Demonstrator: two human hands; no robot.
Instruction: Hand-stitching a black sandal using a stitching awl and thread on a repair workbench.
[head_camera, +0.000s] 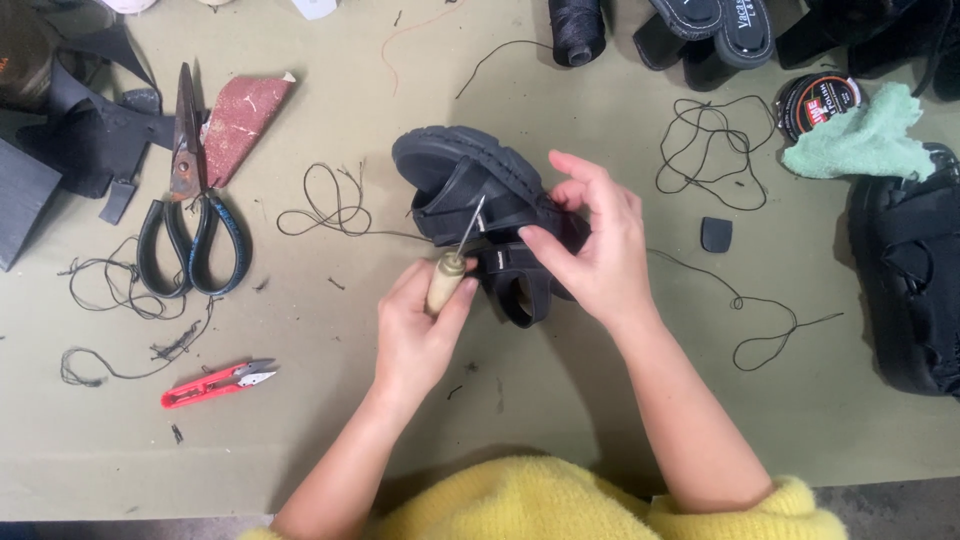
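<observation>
While right hand (600, 245) grips black sandal (480, 190), left hand (420, 325) clasps wooden-handled awl (455, 260), tip against sandal strap; scissors (190, 200) far left of sandal on desk (560, 400).

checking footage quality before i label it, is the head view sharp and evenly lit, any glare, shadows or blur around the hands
Head view: soft, even overhead light with no hard glare on the table; faint shadows under the left hand and right hand; the awl and black sandal are reasonably sharp; slight softness on the yellow sweater at the bottom edge; the black items at top right lose detail in the dark.
</observation>
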